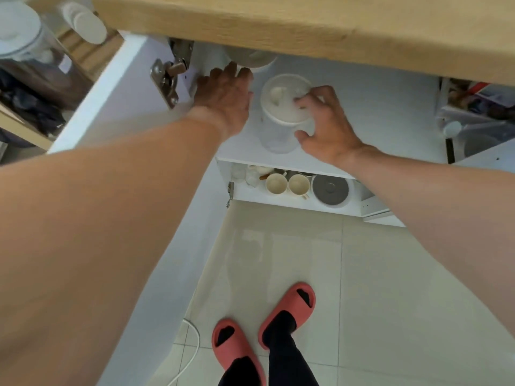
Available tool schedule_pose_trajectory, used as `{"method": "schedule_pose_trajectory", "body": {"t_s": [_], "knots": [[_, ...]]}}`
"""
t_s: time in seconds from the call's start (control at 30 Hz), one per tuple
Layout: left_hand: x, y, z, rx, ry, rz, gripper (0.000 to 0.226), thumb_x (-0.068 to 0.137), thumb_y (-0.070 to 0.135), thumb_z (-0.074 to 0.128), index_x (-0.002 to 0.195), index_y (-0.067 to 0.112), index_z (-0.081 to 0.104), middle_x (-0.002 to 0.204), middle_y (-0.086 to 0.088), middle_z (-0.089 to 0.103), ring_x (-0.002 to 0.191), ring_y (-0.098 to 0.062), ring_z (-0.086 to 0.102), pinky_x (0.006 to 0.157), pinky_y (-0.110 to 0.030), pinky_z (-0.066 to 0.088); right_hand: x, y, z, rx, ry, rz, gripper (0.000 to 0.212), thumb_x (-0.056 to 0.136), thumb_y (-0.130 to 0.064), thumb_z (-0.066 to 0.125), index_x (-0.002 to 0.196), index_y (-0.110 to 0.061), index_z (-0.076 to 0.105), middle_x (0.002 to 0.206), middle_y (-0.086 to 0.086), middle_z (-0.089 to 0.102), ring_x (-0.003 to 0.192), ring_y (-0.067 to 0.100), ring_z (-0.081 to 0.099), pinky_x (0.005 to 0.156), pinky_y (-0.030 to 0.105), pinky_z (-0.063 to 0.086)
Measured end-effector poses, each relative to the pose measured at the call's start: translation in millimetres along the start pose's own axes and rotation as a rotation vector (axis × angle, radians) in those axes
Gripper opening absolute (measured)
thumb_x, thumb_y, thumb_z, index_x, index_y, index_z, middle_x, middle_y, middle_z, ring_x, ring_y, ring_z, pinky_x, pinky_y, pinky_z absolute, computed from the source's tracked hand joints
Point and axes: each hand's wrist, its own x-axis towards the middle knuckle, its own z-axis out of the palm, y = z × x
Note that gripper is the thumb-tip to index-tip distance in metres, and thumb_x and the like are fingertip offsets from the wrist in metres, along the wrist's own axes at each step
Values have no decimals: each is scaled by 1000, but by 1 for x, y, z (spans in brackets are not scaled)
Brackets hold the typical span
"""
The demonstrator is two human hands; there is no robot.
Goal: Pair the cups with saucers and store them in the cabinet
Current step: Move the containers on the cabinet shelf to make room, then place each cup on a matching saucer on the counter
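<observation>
I look down into an open white cabinet under a wooden countertop (306,26). On its upper shelf (376,112) stands a clear jug with a white lid (284,107). My right hand (326,126) curls around the jug's right side, fingers on the lid. My left hand (225,93) reaches deeper, fingers spread toward a white bowl-like dish (250,58) half hidden under the countertop edge. Whether it touches the dish I cannot tell. On the lower shelf stand two cream cups (288,183) side by side.
The cabinet door (117,90) hangs open at the left with a metal hinge (167,76). A grey-lidded pot (330,189) and small glassware (250,174) share the lower shelf. A cluttered compartment (479,107) is at right. My feet in red slippers (262,324) stand on tiled floor.
</observation>
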Motion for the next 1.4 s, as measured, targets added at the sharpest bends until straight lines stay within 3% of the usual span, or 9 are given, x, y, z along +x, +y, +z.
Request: {"method": "schedule_pose_trajectory", "body": {"t_s": [0.13,0.33,0.43,0.53,0.67,0.83,1.2,1.3,1.4], "knots": [[-9,-2,-5,-152,8,72,44,101,36,40,140,16,41,143,-10,43,129,-34,42,105,-48,36,6,-28,13,15,-48,-72,51,88,3,58,133,-20,57,143,9,36,131,27,47,110,23,33],[-19,4,18,-205,48,86,44,100,36,44,137,14,43,144,-11,43,135,-32,38,111,-45,36,16,-48,33,53,-62,-122,64,85,9,53,146,-11,43,153,10,36,140,26,40,117,37,35],[-19,0,27,-192,69,66,46,101,37,43,139,11,41,146,-13,42,137,-33,36,114,-45,32,14,-49,38,73,-92,-45,77,87,11,49,156,-15,25,166,10,14,152,23,21,120,25,20],[-17,0,26,-181,44,72,48,102,38,42,142,11,39,151,-13,37,140,-33,31,116,-43,29,10,-46,37,53,-93,46,82,90,0,52,159,-20,12,168,6,-2,152,28,19,120,33,25],[-13,1,22,-180,3,49,47,102,37,41,143,14,38,158,-12,27,145,-33,24,119,-43,22,10,-43,35,-127,-94,121,78,95,-24,54,159,-15,9,167,14,-2,153,32,14,122,45,16],[-28,3,17,-103,42,76,48,102,34,38,145,13,36,161,-15,22,147,-36,20,122,-45,17,0,-42,27,-262,-156,206,70,101,-40,43,158,-14,13,167,15,4,153,35,8,124,53,8],[-129,25,-56,-75,-51,125,41,104,27,36,142,14,46,159,-12,29,146,-31,26,119,-44,25,-126,-102,-21,-227,-246,381,60,105,-37,33,157,-12,19,166,17,8,153,37,5,123,52,7],[-158,28,-92,-162,26,113,28,97,19,54,121,10,65,137,-13,59,123,-32,57,97,-45,49,-157,-127,-55,-177,-173,370,52,104,-31,38,152,-12,32,162,18,19,150,37,15,123,50,13],[-175,31,-127,-213,65,86,20,91,13,62,108,12,71,109,-7,72,97,-29,69,79,-41,56,-170,-143,-91,-126,-7,258,36,98,-23,46,132,-12,54,139,12,49,132,31,45,114,44,35]]}}
